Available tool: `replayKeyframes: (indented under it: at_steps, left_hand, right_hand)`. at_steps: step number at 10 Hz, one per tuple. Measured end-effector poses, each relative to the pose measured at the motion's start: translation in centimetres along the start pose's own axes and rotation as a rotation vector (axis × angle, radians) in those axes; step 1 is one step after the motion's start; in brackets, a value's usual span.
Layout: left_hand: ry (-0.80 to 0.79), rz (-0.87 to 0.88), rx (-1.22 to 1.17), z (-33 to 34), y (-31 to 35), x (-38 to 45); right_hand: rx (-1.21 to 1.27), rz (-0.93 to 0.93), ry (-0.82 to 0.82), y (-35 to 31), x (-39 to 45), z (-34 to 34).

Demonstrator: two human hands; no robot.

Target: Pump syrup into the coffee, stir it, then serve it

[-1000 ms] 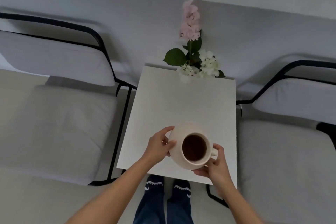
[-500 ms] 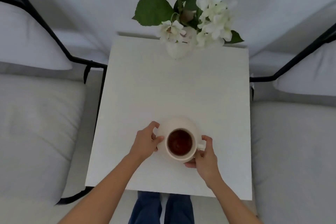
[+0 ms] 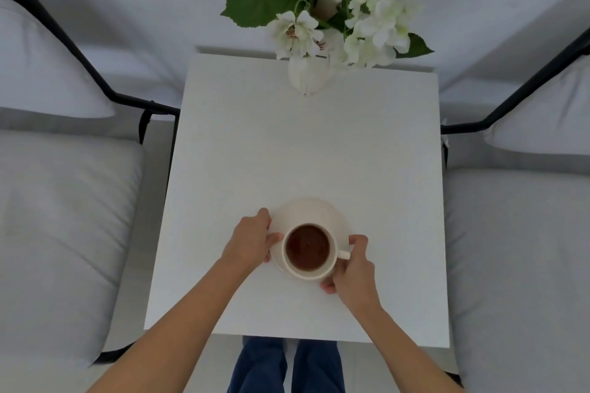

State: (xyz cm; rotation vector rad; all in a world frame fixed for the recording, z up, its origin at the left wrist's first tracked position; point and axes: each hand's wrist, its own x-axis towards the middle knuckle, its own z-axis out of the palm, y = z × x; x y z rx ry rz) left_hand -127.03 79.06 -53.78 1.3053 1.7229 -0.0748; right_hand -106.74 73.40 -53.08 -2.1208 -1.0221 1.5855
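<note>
One cup (image 3: pixel 309 251) of dark coffee is sitting between the two hands, and one saucer (image 3: pixel 322 213) is lying under it. Two hands are showing: the left hand (image 3: pixel 252 241) is touching the saucer's edge on one side, the right hand (image 3: pixel 352 268) is touching it on the other, beside the cup's single handle. One white table (image 3: pixel 306 150) is lying beneath both hands. One vase (image 3: pixel 307 76) of white flowers and green leaves is standing well beyond the hands at the table's far edge. Two cushioned chairs are flanking the hands: one chair (image 3: pixel 60 201) out past the left hand, one chair (image 3: pixel 523 233) out past the right.
</note>
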Motion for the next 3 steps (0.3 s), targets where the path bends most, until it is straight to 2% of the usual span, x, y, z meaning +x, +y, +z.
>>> replayKeyframes:
  at_steps: [2,3]
  left_hand:
    - [0.068,-0.002,-0.007,0.0,-0.1,-1.0]
    - [0.298,0.036,-0.036,0.4,-1.3,-2.3]
  right_hand:
    - [-0.171,0.045,-0.023,0.0,-0.3,-1.3]
    - [-0.268,-0.023,0.104,-1.7,-0.7,-5.0]
